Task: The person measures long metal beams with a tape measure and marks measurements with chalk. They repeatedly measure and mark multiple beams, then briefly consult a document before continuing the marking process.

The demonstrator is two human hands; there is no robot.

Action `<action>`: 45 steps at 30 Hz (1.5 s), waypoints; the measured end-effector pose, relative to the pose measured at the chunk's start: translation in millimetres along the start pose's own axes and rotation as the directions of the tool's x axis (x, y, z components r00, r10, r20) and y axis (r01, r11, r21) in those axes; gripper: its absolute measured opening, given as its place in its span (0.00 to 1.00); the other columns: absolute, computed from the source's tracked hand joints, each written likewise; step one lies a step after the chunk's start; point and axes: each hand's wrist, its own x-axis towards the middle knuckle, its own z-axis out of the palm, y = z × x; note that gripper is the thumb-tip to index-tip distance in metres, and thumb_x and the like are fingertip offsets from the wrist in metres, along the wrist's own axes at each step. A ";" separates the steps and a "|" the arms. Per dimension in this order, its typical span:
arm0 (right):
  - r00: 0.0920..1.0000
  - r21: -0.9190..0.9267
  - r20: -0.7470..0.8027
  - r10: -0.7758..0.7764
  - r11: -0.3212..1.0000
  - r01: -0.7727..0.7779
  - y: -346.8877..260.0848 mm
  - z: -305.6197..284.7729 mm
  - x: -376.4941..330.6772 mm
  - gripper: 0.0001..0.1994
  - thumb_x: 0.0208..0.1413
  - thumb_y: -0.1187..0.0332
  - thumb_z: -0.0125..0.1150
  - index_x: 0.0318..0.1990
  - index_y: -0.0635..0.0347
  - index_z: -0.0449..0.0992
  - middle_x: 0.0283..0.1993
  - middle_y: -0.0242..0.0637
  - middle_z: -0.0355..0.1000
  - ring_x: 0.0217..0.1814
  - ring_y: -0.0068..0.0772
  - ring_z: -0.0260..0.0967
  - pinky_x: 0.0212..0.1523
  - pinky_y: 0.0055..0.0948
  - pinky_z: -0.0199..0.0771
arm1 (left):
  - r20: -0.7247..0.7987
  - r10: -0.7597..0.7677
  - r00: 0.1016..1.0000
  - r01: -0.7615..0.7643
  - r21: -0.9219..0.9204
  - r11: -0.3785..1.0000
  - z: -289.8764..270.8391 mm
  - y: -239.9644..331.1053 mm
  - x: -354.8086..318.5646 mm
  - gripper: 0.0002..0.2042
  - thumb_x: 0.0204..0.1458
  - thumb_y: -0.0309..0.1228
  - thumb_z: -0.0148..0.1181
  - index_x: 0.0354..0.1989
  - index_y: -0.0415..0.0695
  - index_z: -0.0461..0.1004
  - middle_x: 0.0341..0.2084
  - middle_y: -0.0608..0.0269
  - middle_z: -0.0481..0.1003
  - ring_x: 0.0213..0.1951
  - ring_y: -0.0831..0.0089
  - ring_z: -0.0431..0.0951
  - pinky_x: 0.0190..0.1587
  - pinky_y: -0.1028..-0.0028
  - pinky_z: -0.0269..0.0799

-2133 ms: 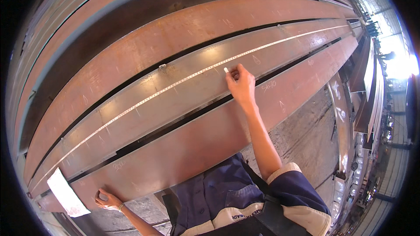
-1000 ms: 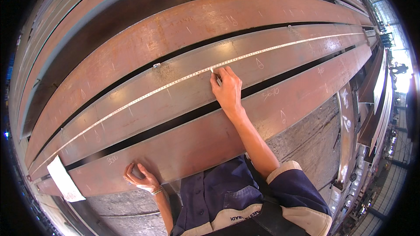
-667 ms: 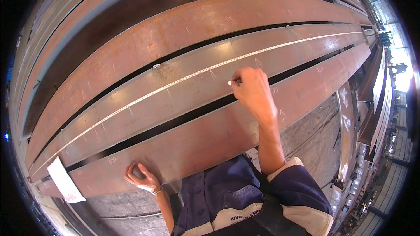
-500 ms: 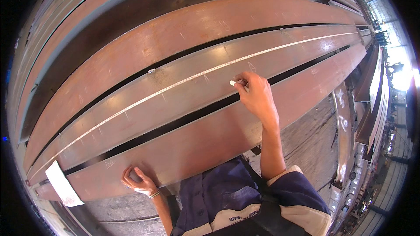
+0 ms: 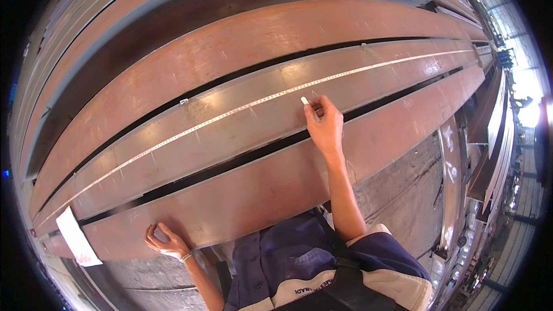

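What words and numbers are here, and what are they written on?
Shirt: dark letters on its pale band; I won't copy them out.
Tape measure: tiny printed marks, too small to read.
Nearest beam: chalk writing toward its left end, too faint to read surely.
White sheet: no readable words.

Part of the chalk (image 5: 304, 101) is tucked in the fingers of the right hand (image 5: 326, 129), a bit toward 1 o'clock, and I honestly can't tell if the left hand (image 5: 167, 246), between 7 and 8, is touching the nearest metal beam (image 5: 230, 207) or hanging just over it. Markings on the tape (image 5: 268, 98) are way too tiny to read, especially toward 2 o'clock. Shirt (image 5: 288, 250) gets chopped off at 6, and the clutter (image 5: 465, 241) around 4 is just a jumble.
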 end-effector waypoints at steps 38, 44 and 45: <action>0.974 -0.062 -0.128 -0.184 0.982 0.178 31.4 6.4 33.1 0.05 0.57 0.72 0.67 0.39 0.64 0.81 0.37 0.45 0.76 0.36 0.51 0.78 0.39 0.44 0.76 | -0.086 0.040 0.995 -0.026 0.151 0.988 7.7 -17.4 -2.5 0.12 0.62 0.38 0.67 0.39 0.41 0.78 0.40 0.57 0.77 0.45 0.55 0.76 0.52 0.53 0.71; 0.968 -0.113 -0.105 -0.227 0.970 0.216 36.1 15.2 35.4 0.05 0.58 0.71 0.67 0.38 0.63 0.81 0.36 0.46 0.74 0.37 0.55 0.76 0.37 0.47 0.75 | -0.088 0.017 0.996 -0.001 0.172 0.985 5.9 -13.9 -4.1 0.12 0.62 0.38 0.66 0.39 0.41 0.78 0.41 0.56 0.77 0.46 0.54 0.75 0.52 0.52 0.71; 0.967 -0.114 -0.105 -0.231 0.969 0.220 36.6 15.6 35.2 0.05 0.58 0.71 0.67 0.39 0.63 0.81 0.37 0.46 0.74 0.37 0.55 0.76 0.37 0.47 0.75 | -0.088 0.018 0.996 -0.003 0.172 0.985 6.2 -13.8 -3.9 0.12 0.62 0.38 0.66 0.39 0.41 0.78 0.41 0.56 0.77 0.46 0.54 0.75 0.52 0.52 0.71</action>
